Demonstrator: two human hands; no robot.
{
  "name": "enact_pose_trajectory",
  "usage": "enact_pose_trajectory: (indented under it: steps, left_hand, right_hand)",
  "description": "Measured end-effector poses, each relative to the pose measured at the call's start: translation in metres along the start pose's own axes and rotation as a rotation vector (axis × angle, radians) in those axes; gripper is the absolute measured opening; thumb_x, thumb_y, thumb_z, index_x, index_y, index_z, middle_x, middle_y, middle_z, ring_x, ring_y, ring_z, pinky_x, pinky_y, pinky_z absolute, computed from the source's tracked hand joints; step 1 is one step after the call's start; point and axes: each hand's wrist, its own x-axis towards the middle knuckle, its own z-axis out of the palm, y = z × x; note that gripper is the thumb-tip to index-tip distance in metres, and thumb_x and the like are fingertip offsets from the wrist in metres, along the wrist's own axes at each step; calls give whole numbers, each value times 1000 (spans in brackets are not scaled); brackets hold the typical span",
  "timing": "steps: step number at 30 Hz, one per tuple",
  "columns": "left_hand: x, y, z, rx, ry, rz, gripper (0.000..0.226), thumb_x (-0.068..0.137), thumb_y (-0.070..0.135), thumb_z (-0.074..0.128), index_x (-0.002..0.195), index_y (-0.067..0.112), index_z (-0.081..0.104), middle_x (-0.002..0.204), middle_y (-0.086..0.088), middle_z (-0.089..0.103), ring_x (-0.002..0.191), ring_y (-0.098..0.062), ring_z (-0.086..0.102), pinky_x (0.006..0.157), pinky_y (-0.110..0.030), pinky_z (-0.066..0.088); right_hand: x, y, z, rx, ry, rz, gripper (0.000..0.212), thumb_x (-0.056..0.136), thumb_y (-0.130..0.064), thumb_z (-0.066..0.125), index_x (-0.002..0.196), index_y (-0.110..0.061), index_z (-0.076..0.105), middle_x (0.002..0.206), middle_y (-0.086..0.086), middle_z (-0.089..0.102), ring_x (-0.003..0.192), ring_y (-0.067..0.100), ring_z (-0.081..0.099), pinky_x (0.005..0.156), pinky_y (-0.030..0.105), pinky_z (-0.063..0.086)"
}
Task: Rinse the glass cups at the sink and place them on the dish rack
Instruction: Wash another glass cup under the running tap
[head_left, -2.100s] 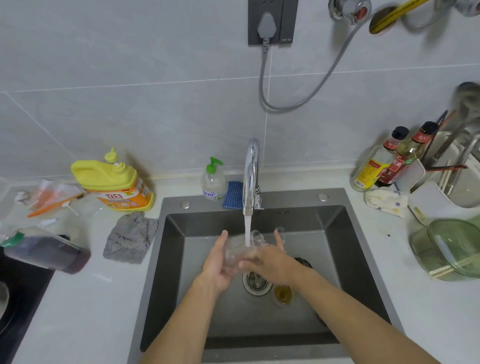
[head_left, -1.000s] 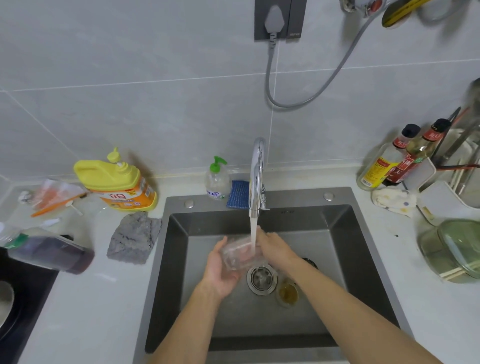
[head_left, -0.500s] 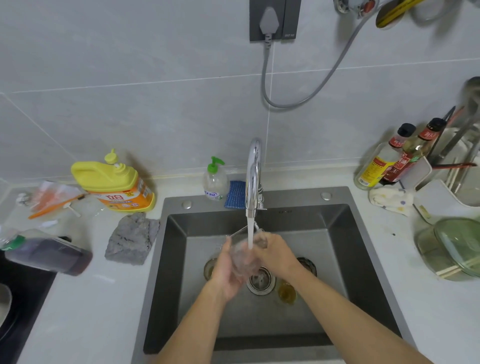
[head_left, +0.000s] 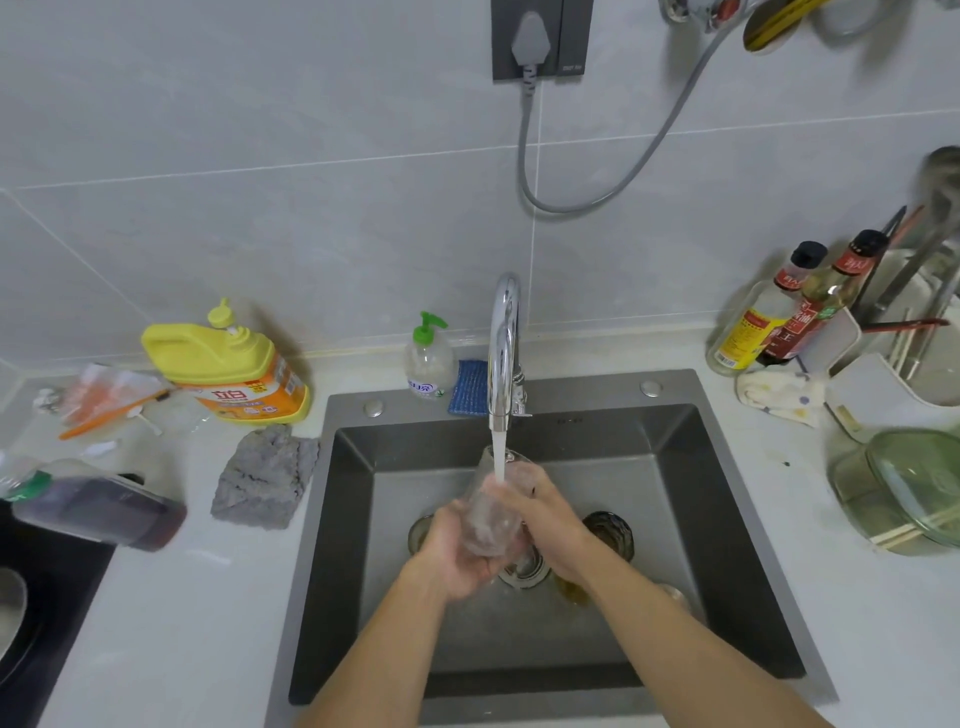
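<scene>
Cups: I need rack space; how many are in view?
4: a held cup under the tap, a cup beside the left hand, a dark cup beside the right hand, an amber cup by the right wrist. Arms may hide more.

Clear glass cup (head_left: 491, 512) under running water

Grey tiled wall (head_left: 311, 182), white countertop (head_left: 182, 623)

Faucet (head_left: 504, 353) arches over sink (head_left: 727, 545) back; left hand (head_left: 457, 556), right hand (head_left: 550, 519) and glass cup (head_left: 488, 519) fill space under spout. Left cup (head_left: 418, 535) and dark cup (head_left: 610, 532) beside drain (head_left: 522, 574) block sink floor; front floor free. Right tabletop (head_left: 789, 545) bare up to glass bowl (head_left: 904, 488); grey cloth (head_left: 265, 480) crowds left.
</scene>
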Motion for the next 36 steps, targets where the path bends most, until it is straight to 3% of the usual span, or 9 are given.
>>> enact_pose_trajectory:
  steps: [3,6,10,13,16,20,27,31,36]
  left_hand:
    - [-2,-7,12,242,144,190,48,108,47,46,114,8,73,98,-15,78,89,-28,72,95,-49,59]
    - [-1,-17,24,327,152,283,63,109,60,22,110,27,75,126,-8,72,118,-24,65,108,-48,51]
    - [9,-19,28,557,163,427,70,97,80,27,133,33,64,136,-4,66,125,-25,63,111,-50,49]
    - [12,-13,32,487,208,399,52,95,73,51,123,30,61,125,-7,68,112,-30,67,101,-56,56]
    - [20,-6,31,179,125,247,69,86,77,60,126,21,64,118,-13,75,107,-37,73,97,-63,56]
    - [27,3,28,-126,28,77,76,85,73,65,134,16,61,112,-19,78,102,-38,76,88,-55,61]
    - [6,15,28,-205,-37,24,36,88,32,76,106,1,68,78,-17,72,63,-30,70,68,-42,60]
    - [-6,7,27,-183,-68,77,41,95,40,71,112,2,72,90,-21,78,85,-34,71,83,-45,56]
    - [-5,1,13,2,-107,197,47,105,44,52,123,7,75,114,-17,78,89,-28,77,90,-41,56]
  right_hand:
    - [4,-5,12,-270,111,28,82,78,-79,67,131,-21,42,123,-1,63,111,20,67,98,44,56]
    - [3,-4,15,-437,153,8,61,97,-70,46,123,-15,37,118,5,63,105,21,65,97,46,55]
    - [1,1,7,-479,181,35,73,103,-68,14,146,-16,41,137,4,56,131,28,56,108,40,43]
    - [-3,7,-4,-505,214,-30,63,106,-63,22,148,-28,54,144,4,62,134,23,57,112,39,46]
    - [-8,9,-15,-395,176,-82,50,106,-56,39,148,-32,54,144,-13,56,118,-1,60,91,6,45]
    - [-4,16,-18,-336,105,-125,55,93,-80,45,144,-59,48,159,-21,42,147,6,39,123,40,32]
    - [-7,13,-23,-274,62,-149,44,92,-55,68,135,-59,57,143,-20,60,132,22,61,108,44,53]
    - [0,11,-13,83,151,2,66,90,-66,56,148,-35,49,138,-3,65,127,22,63,113,54,47]
    - [7,13,4,191,216,-5,30,104,-25,60,134,-28,60,133,1,70,125,23,66,113,55,46]
